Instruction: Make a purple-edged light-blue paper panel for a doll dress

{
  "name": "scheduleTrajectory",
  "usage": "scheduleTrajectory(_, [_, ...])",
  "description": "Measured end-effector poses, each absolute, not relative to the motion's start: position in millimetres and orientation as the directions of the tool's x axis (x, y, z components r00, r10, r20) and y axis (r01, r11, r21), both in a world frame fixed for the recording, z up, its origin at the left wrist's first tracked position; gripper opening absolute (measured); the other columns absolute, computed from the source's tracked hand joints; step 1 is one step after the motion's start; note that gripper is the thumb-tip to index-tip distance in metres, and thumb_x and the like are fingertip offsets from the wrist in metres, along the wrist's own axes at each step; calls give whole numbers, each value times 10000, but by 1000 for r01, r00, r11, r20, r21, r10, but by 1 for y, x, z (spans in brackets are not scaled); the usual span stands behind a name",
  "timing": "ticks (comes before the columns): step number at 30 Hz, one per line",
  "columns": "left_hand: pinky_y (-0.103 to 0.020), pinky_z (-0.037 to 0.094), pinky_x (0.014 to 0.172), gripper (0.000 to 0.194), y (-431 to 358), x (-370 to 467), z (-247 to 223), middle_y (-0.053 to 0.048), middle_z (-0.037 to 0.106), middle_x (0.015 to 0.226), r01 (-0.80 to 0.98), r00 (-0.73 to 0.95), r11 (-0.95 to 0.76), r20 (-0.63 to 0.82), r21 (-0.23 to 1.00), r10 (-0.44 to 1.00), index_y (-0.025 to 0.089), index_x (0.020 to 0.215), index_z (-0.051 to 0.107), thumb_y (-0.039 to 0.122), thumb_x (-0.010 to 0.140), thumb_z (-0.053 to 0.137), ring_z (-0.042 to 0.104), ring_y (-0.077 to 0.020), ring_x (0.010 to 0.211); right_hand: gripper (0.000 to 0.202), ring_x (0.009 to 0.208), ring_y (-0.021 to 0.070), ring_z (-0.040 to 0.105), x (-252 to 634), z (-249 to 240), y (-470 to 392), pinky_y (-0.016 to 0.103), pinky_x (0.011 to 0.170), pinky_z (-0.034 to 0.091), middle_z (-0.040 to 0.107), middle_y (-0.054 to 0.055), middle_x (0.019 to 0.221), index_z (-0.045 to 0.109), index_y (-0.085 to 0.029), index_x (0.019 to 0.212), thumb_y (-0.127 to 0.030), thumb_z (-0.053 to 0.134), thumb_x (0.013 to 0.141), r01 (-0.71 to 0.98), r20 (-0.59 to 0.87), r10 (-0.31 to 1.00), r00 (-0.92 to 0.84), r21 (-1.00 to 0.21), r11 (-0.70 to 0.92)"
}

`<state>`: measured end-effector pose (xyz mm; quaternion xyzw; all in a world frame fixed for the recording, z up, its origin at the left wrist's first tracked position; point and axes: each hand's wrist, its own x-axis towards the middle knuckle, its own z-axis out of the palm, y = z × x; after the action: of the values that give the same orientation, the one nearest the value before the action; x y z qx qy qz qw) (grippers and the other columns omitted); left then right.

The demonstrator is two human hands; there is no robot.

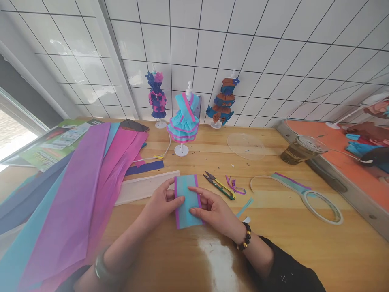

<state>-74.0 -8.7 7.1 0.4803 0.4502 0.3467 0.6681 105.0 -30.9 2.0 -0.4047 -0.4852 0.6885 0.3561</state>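
Between my two hands is a light-blue paper piece [186, 213] with purple borders along its two long sides. My left hand [164, 201] grips its left edge, thumb on top and fingers beneath. On the right edge, my right hand [212, 207] has its thumb and index finger on the upper face, the other fingers curled at the side. Just beyond the right hand lie thread snips [219, 185] with dark blades, purple paper scraps [234, 185] and a thin blue strip [244, 207]. A white strip [146, 188] lies behind my left hand.
Colored crepe paper sheets [68, 194] cover the left side. Three small dress forms stand at the wall, the middle one in a blue dress [183, 117]. To the right are a tape roll [322, 207], a purple-edged blue strip [291, 181] and a lidded cup [299, 151].
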Motion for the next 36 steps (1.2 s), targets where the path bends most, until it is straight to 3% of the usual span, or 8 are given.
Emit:
scheduleTrajectory(5, [-359, 514, 741, 767, -8, -75, 1, -80, 707, 898, -33, 286, 283, -263, 958, 922, 147, 1301, 314, 328, 665, 702, 661, -236, 834, 679, 686, 106, 530, 102, 1, -33, 253, 634, 441, 567, -19, 792, 416, -202, 1276, -336, 697, 673, -57, -233, 872, -430, -957, -284])
scheduleTrajectory(16, [-356, 501, 730, 728, -8, -77, 7, -44, 712, 787, -54, 137, 289, -280, 956, 950, 156, 1288, 371, 365, 668, 688, 658, -214, 765, 848, 559, 97, 489, 101, 0, -37, 238, 537, 431, 559, -42, 713, 200, -269, 1401, -287, 676, 699, 0, -216, 864, -454, -970, -242])
scheduleTrajectory(21, [-306, 501, 666, 795, -8, -78, 9, -18, 691, 757, -147, 62, 268, -262, 952, 963, 169, 1317, 345, 341, 634, 713, 634, -167, 698, 905, 603, 122, 515, 102, 0, -37, 253, 566, 425, 570, -41, 721, 95, -269, 1419, -295, 659, 711, 25, -205, 889, -410, -977, -214])
scheduleTrajectory(25, [-277, 500, 650, 774, -4, -80, 6, -3, 665, 736, -249, -11, 234, -244, 940, 970, 163, 1286, 386, 312, 609, 733, 605, -128, 663, 840, 622, 134, 513, 104, 2, -33, 268, 593, 416, 547, -40, 685, 195, -206, 1395, -271, 660, 698, 135, -194, 950, -244, -977, -165])
scheduleTrajectory(28, [-317, 519, 691, 745, -2, -81, 5, 8, 660, 696, -295, -36, 237, -259, 926, 965, 162, 1247, 436, 315, 588, 746, 612, -136, 666, 781, 646, 138, 520, 107, 0, -29, 285, 629, 428, 535, -37, 690, 254, -189, 1364, -288, 655, 701, 116, -156, 979, -134, -983, -141])
scheduleTrajectory(31, [-352, 533, 723, 710, -2, -80, 6, -3, 673, 699, -310, -34, 271, -295, 911, 955, 143, 1221, 473, 321, 589, 745, 626, -157, 705, 710, 614, 124, 502, 112, -4, -23, 274, 615, 424, 473, -63, 628, 317, -175, 1319, -316, 654, 710, 44, -104, 993, -51, -994, -102])
scheduleTrajectory(36, [-307, 551, 666, 645, -4, -78, 7, -3, 681, 698, -289, -25, 325, -347, 900, 938, 135, 1174, 528, 319, 597, 748, 628, -156, 728, 648, 694, 120, 542, 118, -8, -17, 274, 677, 439, 557, -22, 747, 420, -173, 1205, -352, 711, 655, -165, -138, 990, 13, -977, -134])
